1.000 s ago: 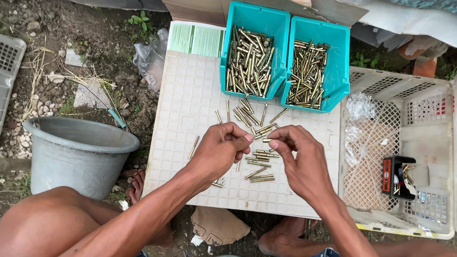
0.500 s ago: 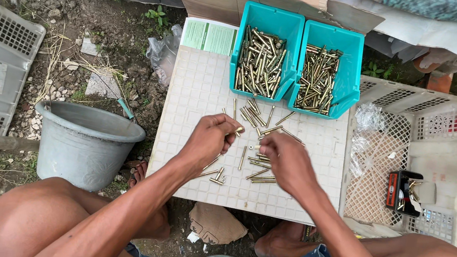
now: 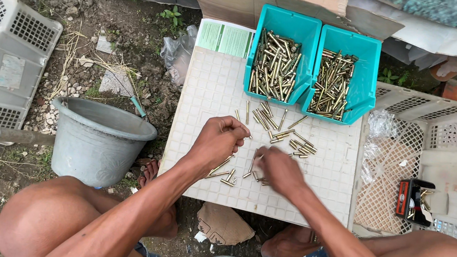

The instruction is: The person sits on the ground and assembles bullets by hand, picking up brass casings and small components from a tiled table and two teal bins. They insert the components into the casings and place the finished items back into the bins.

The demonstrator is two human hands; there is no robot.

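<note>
White tiled table (image 3: 208,101) holds scattered brass casings (image 3: 277,131); left hand (image 3: 219,140) pinches one, right hand (image 3: 278,170) pinches another, its long axis running near to far.

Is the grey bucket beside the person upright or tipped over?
Upright: the grey bucket stands on the ground, its round rim facing up.

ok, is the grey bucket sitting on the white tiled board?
No, the grey bucket stands on the dirt ground to the left of the white tiled board, off its edge.
</note>
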